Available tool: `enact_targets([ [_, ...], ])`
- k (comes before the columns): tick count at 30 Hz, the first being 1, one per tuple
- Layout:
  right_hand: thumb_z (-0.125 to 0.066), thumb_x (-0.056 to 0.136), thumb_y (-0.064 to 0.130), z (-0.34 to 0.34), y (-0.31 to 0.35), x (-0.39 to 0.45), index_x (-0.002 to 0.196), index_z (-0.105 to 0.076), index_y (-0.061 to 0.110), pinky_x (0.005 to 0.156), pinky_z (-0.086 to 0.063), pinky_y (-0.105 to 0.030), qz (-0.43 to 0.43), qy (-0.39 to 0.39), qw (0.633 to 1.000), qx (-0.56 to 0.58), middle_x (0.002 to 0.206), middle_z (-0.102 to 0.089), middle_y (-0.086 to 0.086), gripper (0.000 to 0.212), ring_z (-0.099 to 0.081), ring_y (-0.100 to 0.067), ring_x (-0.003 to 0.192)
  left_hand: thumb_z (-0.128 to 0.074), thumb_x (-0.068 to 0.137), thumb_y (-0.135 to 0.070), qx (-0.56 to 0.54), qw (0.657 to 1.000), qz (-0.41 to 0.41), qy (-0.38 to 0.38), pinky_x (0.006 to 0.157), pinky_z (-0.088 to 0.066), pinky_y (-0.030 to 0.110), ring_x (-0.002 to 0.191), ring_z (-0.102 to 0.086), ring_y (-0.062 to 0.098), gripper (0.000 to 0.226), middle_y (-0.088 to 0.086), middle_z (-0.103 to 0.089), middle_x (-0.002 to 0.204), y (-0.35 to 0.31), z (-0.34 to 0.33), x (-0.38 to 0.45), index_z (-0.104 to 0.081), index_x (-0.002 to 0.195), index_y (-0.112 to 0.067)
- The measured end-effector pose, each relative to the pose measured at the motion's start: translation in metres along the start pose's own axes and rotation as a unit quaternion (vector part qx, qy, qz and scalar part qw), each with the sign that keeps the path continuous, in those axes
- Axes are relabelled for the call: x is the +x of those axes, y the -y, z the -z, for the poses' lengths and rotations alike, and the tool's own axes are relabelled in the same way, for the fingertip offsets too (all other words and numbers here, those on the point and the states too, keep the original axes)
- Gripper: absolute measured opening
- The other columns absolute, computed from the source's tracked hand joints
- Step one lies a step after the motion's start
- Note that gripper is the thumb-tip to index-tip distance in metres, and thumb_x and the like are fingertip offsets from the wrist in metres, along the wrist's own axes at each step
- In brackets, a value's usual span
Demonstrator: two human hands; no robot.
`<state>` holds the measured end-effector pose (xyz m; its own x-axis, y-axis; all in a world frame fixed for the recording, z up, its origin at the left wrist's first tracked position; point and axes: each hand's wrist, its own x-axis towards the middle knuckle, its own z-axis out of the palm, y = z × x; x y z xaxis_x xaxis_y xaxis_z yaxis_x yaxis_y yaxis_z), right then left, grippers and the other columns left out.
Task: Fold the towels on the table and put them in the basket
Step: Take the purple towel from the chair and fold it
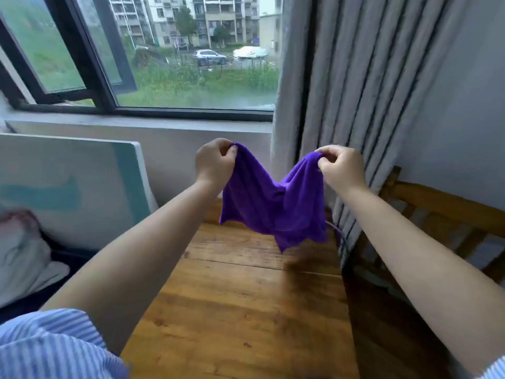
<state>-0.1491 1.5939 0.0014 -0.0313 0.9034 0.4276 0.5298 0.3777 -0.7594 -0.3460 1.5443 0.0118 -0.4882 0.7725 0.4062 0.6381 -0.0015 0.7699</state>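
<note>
The far end of the wooden table (246,296) is hidden behind the hanging purple towel (273,209), and its near end is cut off by the lower edge. The towel's top corners are covered by the fingers of the left hand (214,162) and right hand (340,166). A thin purple object (338,232) beside the curtain (355,105) is too blurred to be identified.

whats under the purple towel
The towel hangs from both hands above the wooden table, whose bare planks and the towel's shadow show beneath it. The table's far edge behind the cloth is hidden.
</note>
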Motion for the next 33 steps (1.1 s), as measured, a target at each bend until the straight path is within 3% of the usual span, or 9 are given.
enact_targets([
  [6,-0.049,0.080,-0.006,-0.092,0.004,-0.054,0.098,-0.069,-0.001,0.092,-0.046,-0.034,-0.016,0.054,0.998,-0.019,0.102,-0.067,-0.021,0.027,-0.060,-0.033,0.098,-0.054,0.090,-0.015,0.076,0.993,0.051,0.074,0.088,-0.044,0.029,0.104,-0.061,0.027,0.024,0.014,-0.069,0.106,0.109,0.056,-0.015,-0.068,0.104,-0.002],
  [12,-0.053,0.076,-0.010,-0.167,-0.049,-0.161,0.095,-0.070,-0.003,0.078,-0.039,-0.025,-0.100,0.242,0.960,-0.100,0.099,-0.067,-0.022,0.026,-0.060,-0.033,0.097,-0.054,0.089,-0.014,0.170,0.927,0.158,0.296,0.073,-0.039,0.025,0.093,-0.058,0.026,0.021,0.018,-0.068,0.105,0.232,0.068,-0.074,-0.069,0.096,-0.002],
  [14,-0.053,0.077,-0.007,-0.182,-0.066,-0.199,0.098,-0.069,-0.002,0.075,-0.034,-0.021,-0.132,0.331,0.922,-0.153,0.102,-0.067,-0.021,0.027,-0.059,-0.030,0.099,-0.052,0.089,-0.017,0.235,0.876,0.169,0.385,0.072,-0.040,0.027,0.089,-0.057,0.025,0.020,0.019,-0.067,0.106,0.265,0.068,-0.100,-0.067,0.091,-0.006],
  [17,-0.047,0.080,-0.005,-0.195,-0.086,-0.246,0.101,-0.069,0.002,0.084,-0.040,-0.021,-0.188,0.482,0.828,-0.216,0.111,-0.066,-0.015,0.031,-0.059,-0.023,0.107,-0.047,0.091,-0.024,0.355,0.758,0.160,0.523,0.087,-0.045,0.033,0.111,-0.056,0.029,0.029,0.013,-0.062,0.119,0.304,0.067,-0.135,-0.062,0.108,-0.007],
  [20,-0.043,0.086,0.001,-0.202,-0.099,-0.268,0.069,-0.061,0.018,0.063,-0.043,-0.014,-0.249,0.610,0.715,-0.236,0.091,-0.062,-0.004,0.030,-0.054,-0.014,0.089,-0.046,0.094,-0.031,0.397,0.697,0.177,0.570,0.095,-0.043,0.033,0.119,-0.053,0.028,0.039,0.011,-0.056,0.129,0.324,0.062,-0.156,-0.054,0.121,-0.005],
  [22,-0.042,0.087,0.002,-0.204,-0.102,-0.270,0.066,-0.055,0.021,0.056,-0.040,-0.015,-0.280,0.606,0.706,-0.237,0.082,-0.058,-0.002,0.032,-0.049,-0.014,0.085,-0.043,0.095,-0.033,0.393,0.708,0.194,0.554,0.096,-0.043,0.033,0.121,-0.052,0.028,0.041,0.010,-0.054,0.130,0.330,0.059,-0.161,-0.053,0.123,-0.005],
  [28,-0.045,0.091,0.012,-0.216,-0.127,-0.272,0.095,-0.066,0.001,0.079,-0.040,-0.028,-0.348,0.414,0.803,-0.251,0.110,-0.066,-0.019,0.023,-0.057,-0.030,0.107,-0.041,0.096,-0.027,0.357,0.797,0.208,0.441,0.092,-0.044,0.035,0.117,-0.053,0.030,0.033,0.013,-0.056,0.125,0.342,0.038,-0.161,-0.055,0.116,-0.005],
  [31,-0.046,0.093,0.022,-0.232,-0.136,-0.281,0.083,-0.059,0.009,0.071,-0.034,-0.026,-0.415,0.397,0.785,-0.232,0.108,-0.066,-0.020,0.021,-0.058,-0.031,0.105,-0.037,0.098,-0.024,0.353,0.799,0.269,0.406,0.095,-0.042,0.036,0.120,-0.050,0.032,0.034,0.015,-0.054,0.127,0.351,0.024,-0.156,-0.053,0.120,-0.003],
  [33,-0.049,0.091,0.020,-0.246,-0.139,-0.286,0.093,-0.059,0.005,0.078,-0.039,-0.029,-0.471,0.347,0.786,-0.200,0.113,-0.064,-0.020,0.018,-0.057,-0.031,0.104,-0.034,0.099,-0.022,0.346,0.785,0.329,0.394,0.097,-0.041,0.036,0.123,-0.048,0.032,0.035,0.015,-0.053,0.130,0.358,0.016,-0.153,-0.052,0.123,-0.003],
])
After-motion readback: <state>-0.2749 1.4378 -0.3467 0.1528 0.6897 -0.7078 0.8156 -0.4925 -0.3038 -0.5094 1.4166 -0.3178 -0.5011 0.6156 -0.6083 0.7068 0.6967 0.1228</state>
